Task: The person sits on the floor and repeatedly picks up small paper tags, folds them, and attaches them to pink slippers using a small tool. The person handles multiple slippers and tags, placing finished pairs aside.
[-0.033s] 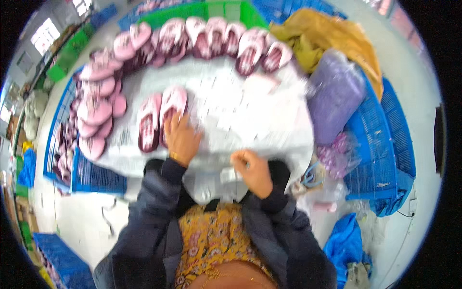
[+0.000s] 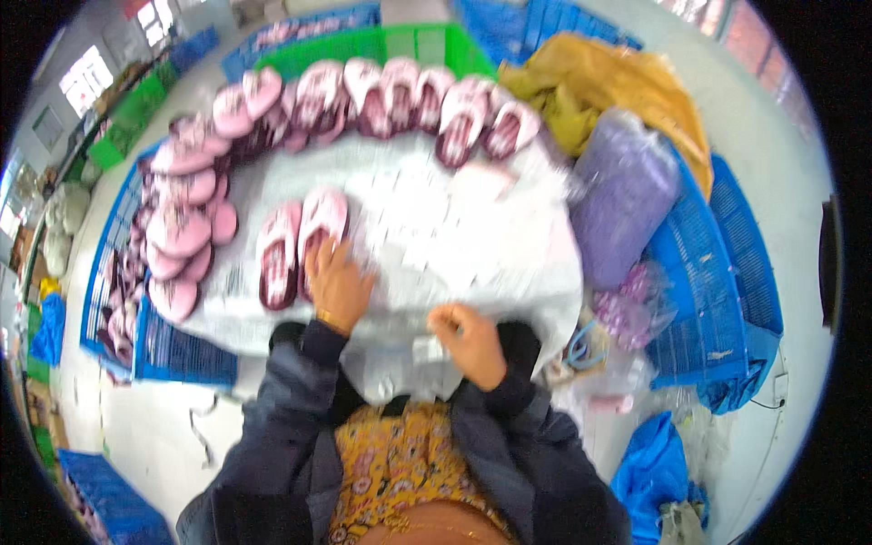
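Note:
On the white-covered table [image 2: 409, 250] stands a pair of pink slippers with dark red, checked insoles. My left hand [image 2: 339, 286] lies over the heel end of the right slipper [image 2: 324, 211], its fingers slightly apart and touching it. Close beside that one is the left slipper [image 2: 279, 259], which no hand touches. By the table's front edge my right hand [image 2: 470, 345] is closed, thumb and forefinger curled together. Whatever it may pinch is too small to make out. A small white piece [image 2: 429, 349] shows just left of it.
More pink slippers [image 2: 391, 95] line the table's back and left edges. Blue baskets [image 2: 704, 300] flank both sides; a green crate [image 2: 427, 41] stands behind. At the right are a purple wrapped bundle [image 2: 627, 195] and mustard cloth [image 2: 609, 77]. Pale paper [image 2: 481, 182] lies on the table.
The whole scene sits lower in the picture now, as the view has tilted up slightly. Both hands keep about the same place relative to the slippers and table.

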Demonstrator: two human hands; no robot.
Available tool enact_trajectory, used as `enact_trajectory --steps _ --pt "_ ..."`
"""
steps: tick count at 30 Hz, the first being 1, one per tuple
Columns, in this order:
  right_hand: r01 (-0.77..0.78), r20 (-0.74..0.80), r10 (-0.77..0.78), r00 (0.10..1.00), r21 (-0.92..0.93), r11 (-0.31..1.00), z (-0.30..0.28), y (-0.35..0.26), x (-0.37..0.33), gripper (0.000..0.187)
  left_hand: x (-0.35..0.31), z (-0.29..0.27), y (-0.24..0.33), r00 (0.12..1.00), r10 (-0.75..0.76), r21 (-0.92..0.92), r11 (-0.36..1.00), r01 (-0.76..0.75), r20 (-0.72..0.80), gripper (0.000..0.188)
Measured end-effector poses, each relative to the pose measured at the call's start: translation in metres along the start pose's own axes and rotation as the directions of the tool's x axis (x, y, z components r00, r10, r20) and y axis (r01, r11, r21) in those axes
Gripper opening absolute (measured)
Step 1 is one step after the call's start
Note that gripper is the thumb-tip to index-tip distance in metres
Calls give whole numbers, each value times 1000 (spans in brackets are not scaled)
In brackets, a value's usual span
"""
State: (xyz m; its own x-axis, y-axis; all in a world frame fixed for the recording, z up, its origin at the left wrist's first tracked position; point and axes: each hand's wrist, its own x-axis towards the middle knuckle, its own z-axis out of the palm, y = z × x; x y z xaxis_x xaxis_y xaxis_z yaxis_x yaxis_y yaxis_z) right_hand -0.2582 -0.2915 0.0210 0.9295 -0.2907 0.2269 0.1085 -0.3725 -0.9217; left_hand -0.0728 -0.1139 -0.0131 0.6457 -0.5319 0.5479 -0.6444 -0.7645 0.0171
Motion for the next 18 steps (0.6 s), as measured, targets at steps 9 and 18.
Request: enact_trajectory --steps 9,18 --pt "102 -29 -99 995 113 988 -7 12 5 18 19 -11 -8 979 -179 -136 972 191 96 25" --pt "92 -23 -90 996 101 991 -22 10 -11 19 36 -26 -16 938 -195 -319 904 286 288 21"
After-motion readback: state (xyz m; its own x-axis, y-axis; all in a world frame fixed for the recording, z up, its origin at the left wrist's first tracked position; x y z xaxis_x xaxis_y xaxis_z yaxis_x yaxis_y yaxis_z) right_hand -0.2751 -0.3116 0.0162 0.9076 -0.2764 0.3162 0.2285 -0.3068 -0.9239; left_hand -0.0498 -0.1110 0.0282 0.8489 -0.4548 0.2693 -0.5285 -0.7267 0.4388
